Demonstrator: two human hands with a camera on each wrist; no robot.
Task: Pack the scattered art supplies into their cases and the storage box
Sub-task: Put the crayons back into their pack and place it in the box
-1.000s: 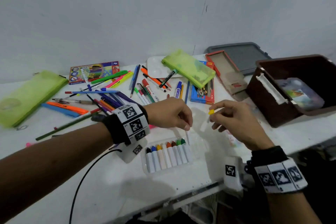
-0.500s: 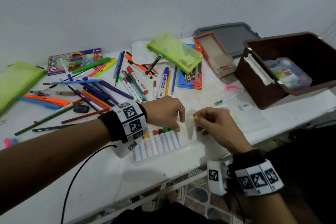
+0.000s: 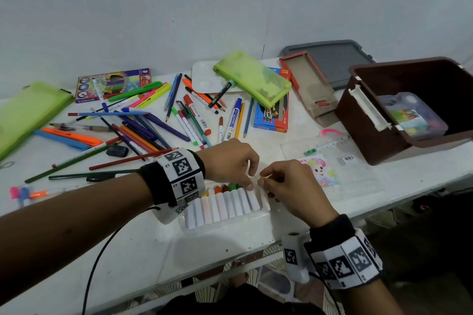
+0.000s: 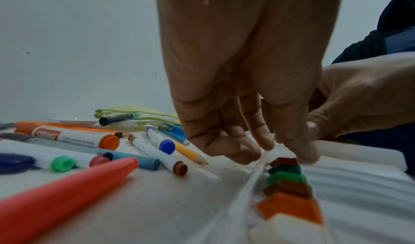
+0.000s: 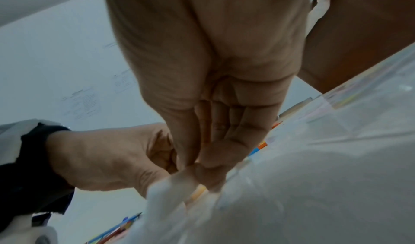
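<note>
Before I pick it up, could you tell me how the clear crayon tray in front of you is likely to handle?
The clear tray looks like thin moulded plastic, so it will probably flex. The crayons lie loosely in a row, uncovered, so tilting could spill them. It is probably light; lift it level, supported from both ends.

Left hand (image 3: 230,163), right hand (image 3: 289,184) fingertip-close
</note>
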